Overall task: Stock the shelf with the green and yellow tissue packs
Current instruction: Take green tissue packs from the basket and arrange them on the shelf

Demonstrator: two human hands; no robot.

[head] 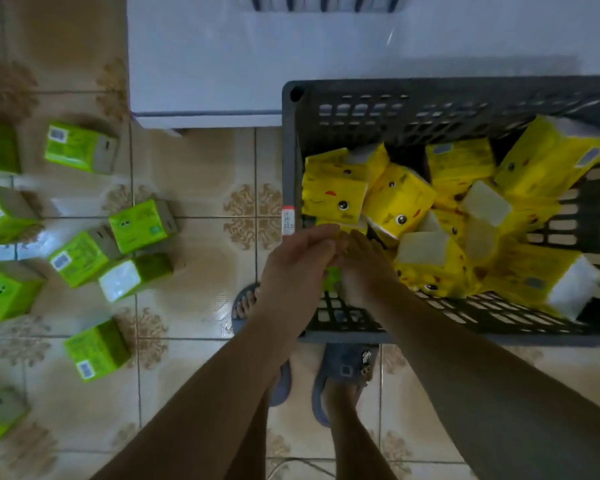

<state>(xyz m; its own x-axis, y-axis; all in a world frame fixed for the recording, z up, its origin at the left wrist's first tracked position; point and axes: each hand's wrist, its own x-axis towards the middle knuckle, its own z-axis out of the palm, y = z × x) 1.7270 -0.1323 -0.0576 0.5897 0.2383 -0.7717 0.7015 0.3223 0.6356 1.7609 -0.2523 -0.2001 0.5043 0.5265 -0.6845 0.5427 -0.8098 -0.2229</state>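
Several yellow tissue packs (399,202) with cartoon faces lie jumbled in a dark grey plastic basket (465,102). Several green tissue packs (141,225) are scattered on the tiled floor at the left. My left hand (297,263) and my right hand (366,268) are pressed close together over the basket's near left corner, fingers curled and touching. A small patch of a green pack (331,278) shows between my palms, and a yellow pack lies under my fingertips. What the hands grip is hidden. The white shelf (205,64) stands beyond the basket.
The basket stands against the shelf's low white ledge. My feet in blue-grey slippers (343,372) are just behind the basket. More green packs (96,351) lie near the left edge. Dark-edged items (326,1) sit at the shelf's far top.
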